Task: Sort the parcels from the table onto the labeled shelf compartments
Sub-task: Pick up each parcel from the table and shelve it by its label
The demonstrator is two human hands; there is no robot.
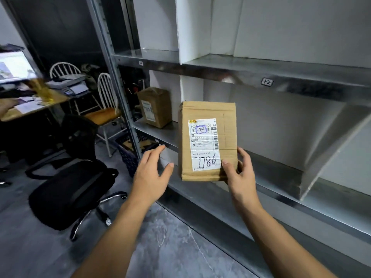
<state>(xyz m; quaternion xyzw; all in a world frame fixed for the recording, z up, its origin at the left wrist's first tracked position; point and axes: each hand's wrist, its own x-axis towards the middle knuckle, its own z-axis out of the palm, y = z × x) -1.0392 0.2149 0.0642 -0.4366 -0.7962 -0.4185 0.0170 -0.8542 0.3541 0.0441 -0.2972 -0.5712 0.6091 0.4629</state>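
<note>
The right hand (239, 173) is clamped on the lower right corner of a brown parcel (207, 140), thumb pressed on its white label (203, 144), which is marked "7786". The left hand (152, 171) is held apart with fingers spread, just left of the parcel. The parcel is held upright before the metal shelf (251, 71). A second box (155, 106) is seen on the shelf, behind and left of the parcel.

Two parcels: one (207, 140) held upright at the shelf's (230, 199) front edge, one (155, 106) toward its back left corner. Two hands (149, 175) (242, 173). Two white chairs (63, 70) (105, 91), one black chair (68, 177). Two shelf labels (267, 82) (141, 63). One crate (130, 155).
</note>
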